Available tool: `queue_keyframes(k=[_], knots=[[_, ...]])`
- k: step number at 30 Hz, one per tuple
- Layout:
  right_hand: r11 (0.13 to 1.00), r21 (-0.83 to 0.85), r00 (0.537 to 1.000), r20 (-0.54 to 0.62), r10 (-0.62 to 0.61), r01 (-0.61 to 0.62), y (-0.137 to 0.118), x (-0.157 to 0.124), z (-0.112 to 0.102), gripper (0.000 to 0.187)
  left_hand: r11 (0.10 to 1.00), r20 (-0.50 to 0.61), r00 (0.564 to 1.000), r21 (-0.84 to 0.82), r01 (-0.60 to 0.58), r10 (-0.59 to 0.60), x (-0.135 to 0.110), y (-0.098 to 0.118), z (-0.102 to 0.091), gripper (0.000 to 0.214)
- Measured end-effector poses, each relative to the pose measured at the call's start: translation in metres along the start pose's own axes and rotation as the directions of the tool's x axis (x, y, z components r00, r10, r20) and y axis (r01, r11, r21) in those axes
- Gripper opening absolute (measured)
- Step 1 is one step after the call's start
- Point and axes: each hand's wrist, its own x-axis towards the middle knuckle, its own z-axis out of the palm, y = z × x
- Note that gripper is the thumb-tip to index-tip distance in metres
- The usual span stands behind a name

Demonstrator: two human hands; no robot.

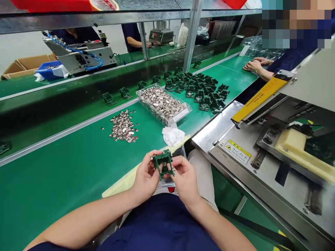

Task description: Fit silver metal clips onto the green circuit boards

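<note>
Left hand (145, 177) and right hand (186, 178) cover the sides of the green part (162, 157), so can't see those bits. Piled metal pieces (121, 126) are too tiny to make out individually, the machine (261, 153) runs off the right edge, tape roll (114, 5) gets chopped up top, and the co-worker (289, 66) is partly pixelated

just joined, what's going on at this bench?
The person holds a dark green frame in the left hand and right hand. On the green bench ahead are a loose pile of small metal pieces, a clear tray of more, and a cluster of dark green parts. A co-worker's hands are farther along.
</note>
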Motion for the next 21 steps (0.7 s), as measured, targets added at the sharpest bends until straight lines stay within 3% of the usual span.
queue_keyframes(k=[9, 13, 17, 19, 21], knots=[[0.999, 0.017, 0.998, -0.042, 0.039, -0.038, 0.007, -0.002, -0.006, 0.032, 0.996, 0.012, 0.999, 0.078, -0.035, 0.034, 0.000, -0.002, 0.007, 0.044], [0.999, -0.007, 0.999, -0.015, 0.038, -0.038, 0.014, 0.006, -0.016, 0.032, 0.991, 0.020, 0.999, 0.122, -0.048, 0.046, 0.004, -0.009, 0.001, 0.041], [0.983, -0.184, 0.997, -0.083, 0.000, -0.015, 0.026, 0.027, -0.041, 0.032, 0.984, -0.112, 0.984, 0.131, -0.122, 0.137, 0.023, -0.019, -0.014, 0.043], [0.972, -0.220, 0.994, -0.097, 0.059, -0.080, 0.038, 0.038, -0.050, 0.039, 0.970, -0.191, 0.958, 0.155, -0.188, 0.216, 0.036, -0.028, -0.019, 0.045], [0.965, -0.218, 0.989, -0.050, 0.140, -0.148, 0.051, 0.046, -0.052, 0.044, 0.957, -0.196, 0.947, 0.195, -0.214, 0.252, 0.047, -0.039, -0.020, 0.046]])
